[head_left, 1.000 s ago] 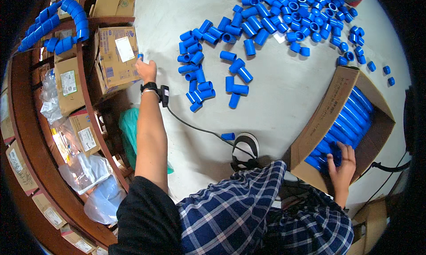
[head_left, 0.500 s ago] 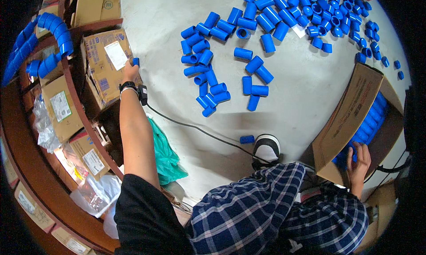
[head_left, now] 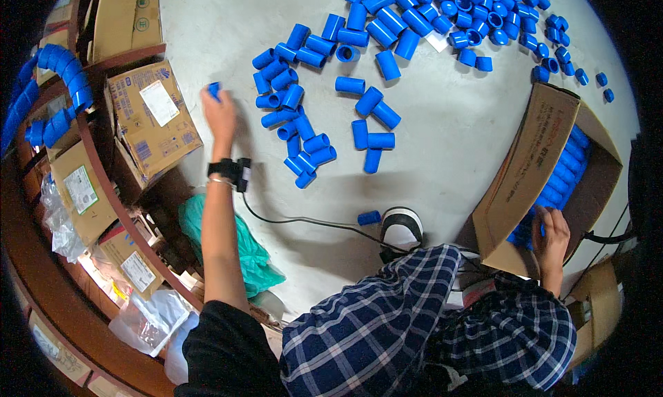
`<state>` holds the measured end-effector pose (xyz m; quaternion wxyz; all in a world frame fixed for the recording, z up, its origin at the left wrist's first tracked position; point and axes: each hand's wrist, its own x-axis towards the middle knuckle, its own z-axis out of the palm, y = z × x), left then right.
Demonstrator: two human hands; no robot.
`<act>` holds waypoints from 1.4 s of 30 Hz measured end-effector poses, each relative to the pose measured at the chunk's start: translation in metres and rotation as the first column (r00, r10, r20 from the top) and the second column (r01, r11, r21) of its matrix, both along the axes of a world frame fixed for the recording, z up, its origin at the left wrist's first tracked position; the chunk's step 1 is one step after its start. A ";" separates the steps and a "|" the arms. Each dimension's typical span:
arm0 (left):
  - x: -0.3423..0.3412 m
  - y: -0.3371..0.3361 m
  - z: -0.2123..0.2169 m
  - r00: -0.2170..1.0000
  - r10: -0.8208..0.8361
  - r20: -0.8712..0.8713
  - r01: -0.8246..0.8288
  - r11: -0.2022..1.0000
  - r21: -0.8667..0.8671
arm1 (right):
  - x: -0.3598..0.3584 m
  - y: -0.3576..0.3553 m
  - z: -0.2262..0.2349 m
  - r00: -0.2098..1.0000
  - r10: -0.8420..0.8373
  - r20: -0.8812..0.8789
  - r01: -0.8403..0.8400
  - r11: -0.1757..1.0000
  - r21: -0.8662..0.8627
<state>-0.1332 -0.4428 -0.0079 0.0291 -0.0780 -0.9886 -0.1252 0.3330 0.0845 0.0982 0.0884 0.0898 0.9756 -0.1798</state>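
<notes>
A short blue plastic pipe coupling (head_left: 214, 90) sits in the fingers of my left hand (head_left: 220, 119), above the floor on the left, beside a cardboard box (head_left: 148, 120). My left arm is stretched far forward. On the right, an open cardboard box (head_left: 521, 183) stands tilted, with rows of blue couplings (head_left: 568, 163) inside. My right hand (head_left: 552, 239) rests at its near end with bent fingers over the couplings. Whatever those fingers close on is hidden. Many loose blue couplings (head_left: 304, 126) lie scattered on the pale floor ahead.
Blue end caps (head_left: 498, 38) are heaped at the far right. One coupling (head_left: 369, 218) lies beside my shoe (head_left: 402, 228). A black cable (head_left: 304, 219) runs from my left wrist. Green plastic bag (head_left: 238, 248) and shelving with boxes (head_left: 76, 190) are at left, with a curved string of couplings (head_left: 65, 58).
My left hand has moved right, away from the cardboard box, still with the blue coupling in it. The view has shifted slightly. My right hand stays at the open box.
</notes>
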 end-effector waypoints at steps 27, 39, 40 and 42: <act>0.077 0.186 0.018 0.961 -0.252 -0.111 0.249 0.968 -0.041 | 0.045 0.047 0.067 0.891 0.450 -0.061 -0.454 0.885 -0.102; 0.141 0.240 0.021 0.965 -0.260 0.024 0.255 0.957 0.137 | 0.057 0.054 0.068 0.791 0.572 -0.217 -0.599 0.796 -0.087; 0.142 0.240 0.022 0.967 -0.252 0.048 0.241 0.957 0.160 | 0.056 0.050 0.066 0.795 0.560 -0.232 -0.589 0.805 -0.077; 0.146 0.236 0.025 0.960 -0.270 0.076 0.255 0.953 0.161 | 0.053 0.039 0.062 0.800 0.535 -0.272 -0.571 0.818 -0.069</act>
